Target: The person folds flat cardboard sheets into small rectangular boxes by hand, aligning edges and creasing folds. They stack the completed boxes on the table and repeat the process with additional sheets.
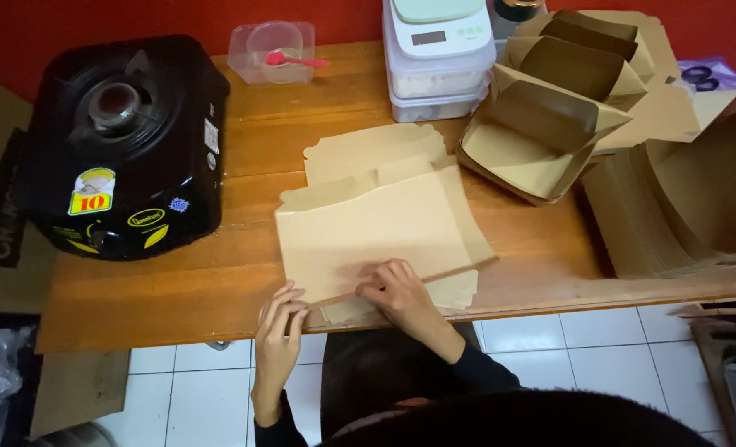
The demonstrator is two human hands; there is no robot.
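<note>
On the near edge of the wooden table [244, 273] lies a flat cardboard sheet [368, 228], the landmark for all else; the left hand [279, 331] rests at its near left corner, fingers together and laid flat on the edge; the right hand [394, 290] presses on its near side, fingers slightly spread, gripping nothing; left of the sheet stands a black gas stove [124, 145]; beyond it sit a clear plastic tub [270, 51] with a pink spoon [293, 60] and a white scale [438, 33] on stacked containers; to its right, folded cardboard boxes [550, 124] nest together, and a pile of flat sheets [674, 215] crowds the table's right end.
</note>
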